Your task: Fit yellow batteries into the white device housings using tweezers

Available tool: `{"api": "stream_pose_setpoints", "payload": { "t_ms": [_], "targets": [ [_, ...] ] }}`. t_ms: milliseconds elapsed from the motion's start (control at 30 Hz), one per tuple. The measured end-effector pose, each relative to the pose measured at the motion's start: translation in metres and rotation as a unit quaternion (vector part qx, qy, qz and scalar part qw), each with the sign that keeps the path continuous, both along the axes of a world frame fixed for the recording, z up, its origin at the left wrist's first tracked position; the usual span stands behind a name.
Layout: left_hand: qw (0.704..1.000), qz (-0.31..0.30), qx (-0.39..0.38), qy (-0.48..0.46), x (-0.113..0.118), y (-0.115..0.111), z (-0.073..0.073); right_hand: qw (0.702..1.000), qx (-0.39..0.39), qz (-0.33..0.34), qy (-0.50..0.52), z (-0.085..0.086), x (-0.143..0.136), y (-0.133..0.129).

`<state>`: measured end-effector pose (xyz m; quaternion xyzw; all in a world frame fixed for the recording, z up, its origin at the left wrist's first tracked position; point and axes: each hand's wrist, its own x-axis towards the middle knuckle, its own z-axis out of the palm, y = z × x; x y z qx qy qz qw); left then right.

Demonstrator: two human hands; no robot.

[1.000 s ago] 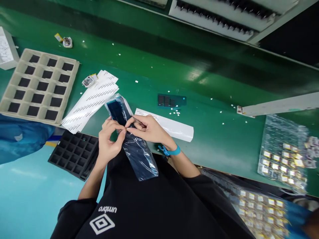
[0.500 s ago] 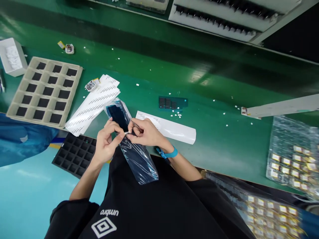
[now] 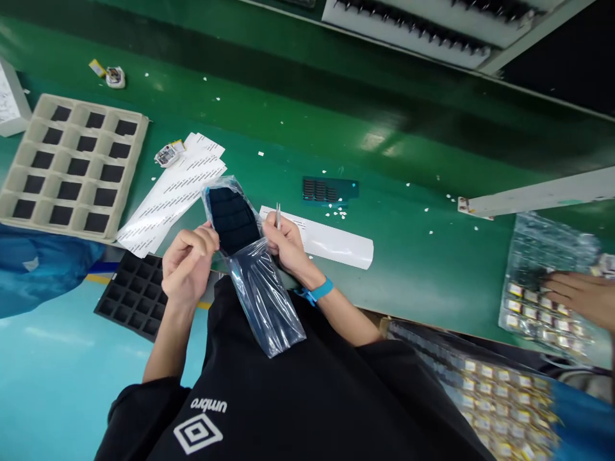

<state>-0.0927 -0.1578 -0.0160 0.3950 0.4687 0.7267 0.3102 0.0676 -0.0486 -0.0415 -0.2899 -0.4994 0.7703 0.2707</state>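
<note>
A clear plastic bag (image 3: 264, 314) of dark sheets (image 3: 234, 218) lies tilted across the bench edge and against my black shirt. My left hand (image 3: 189, 262) is closed, its curled fingers at the bag's left edge. On the other side, my right hand (image 3: 288, 246) grips tweezers (image 3: 278, 216) pointing up, with its fingers against the bag's right edge. A curled white label sheet (image 3: 343, 246) lies behind my right wrist. Further off is a small teal sheet with black pieces (image 3: 321, 191), with tiny white bits scattered nearby.
Left of the bag are printed label strips (image 3: 177, 186), a small white device (image 3: 167, 155) and a beige compartment tray (image 3: 108, 176). A black tray (image 3: 132, 291) sits below the bench edge. At right, another person's hand (image 3: 581, 298) reaches over a clear tray (image 3: 542, 250) of parts.
My hands have moved apart from a pinch over the bag to its two sides. The tweezers now point up. Another person's hand has appeared at the right tray.
</note>
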Motion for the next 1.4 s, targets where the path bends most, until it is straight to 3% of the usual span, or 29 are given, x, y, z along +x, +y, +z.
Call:
{"api": "stream_pose_setpoints", "payload": {
  "t_ms": [133, 200, 333, 433, 500, 567, 700, 767, 900, 1067, 1200, 1400],
  "targets": [
    [0.998, 0.038, 0.013, -0.048, 0.001, -0.001, -0.014, 1.000, -0.017, 0.002, 0.005, 0.002, 0.007, 0.005],
    [0.999, 0.039, 0.027, -0.024, 0.003, -0.002, -0.016, 1.000, 0.022, 0.015, -0.006, 0.008, 0.011, 0.009],
    [0.997, 0.015, 0.037, 0.067, 0.005, -0.005, -0.013, 0.969, 0.238, 0.015, -0.063, 0.026, 0.021, 0.011],
    [0.984, -0.028, -0.007, 0.177, 0.004, -0.008, -0.007, 0.910, 0.383, 0.101, -0.120, 0.035, 0.026, 0.011],
    [0.966, -0.025, -0.021, 0.255, 0.004, -0.010, -0.002, 0.890, 0.409, 0.145, -0.141, 0.039, 0.028, 0.011],
    [0.939, -0.015, -0.028, 0.343, 0.006, -0.012, 0.004, 0.890, 0.397, 0.168, -0.149, 0.042, 0.029, 0.012],
    [0.851, -0.038, -0.050, 0.522, 0.016, -0.015, 0.013, 0.880, 0.389, 0.218, -0.166, 0.050, 0.033, 0.013],
    [0.833, -0.044, -0.057, 0.549, 0.023, -0.015, 0.015, 0.874, 0.396, 0.224, -0.170, 0.053, 0.034, 0.013],
    [0.853, -0.048, -0.073, 0.515, 0.031, -0.012, 0.015, 0.895, 0.363, 0.206, -0.159, 0.052, 0.031, 0.011],
    [0.839, -0.079, -0.084, 0.531, 0.025, -0.006, 0.022, 0.910, 0.324, 0.214, -0.146, 0.048, 0.029, 0.015],
    [0.865, -0.158, -0.094, 0.468, 0.015, -0.001, 0.026, 0.924, 0.274, 0.224, -0.148, 0.049, 0.031, 0.019],
    [0.892, -0.177, -0.083, 0.407, 0.011, 0.004, 0.020, 0.955, 0.194, 0.180, -0.134, 0.044, 0.029, 0.010]
  ]
}}
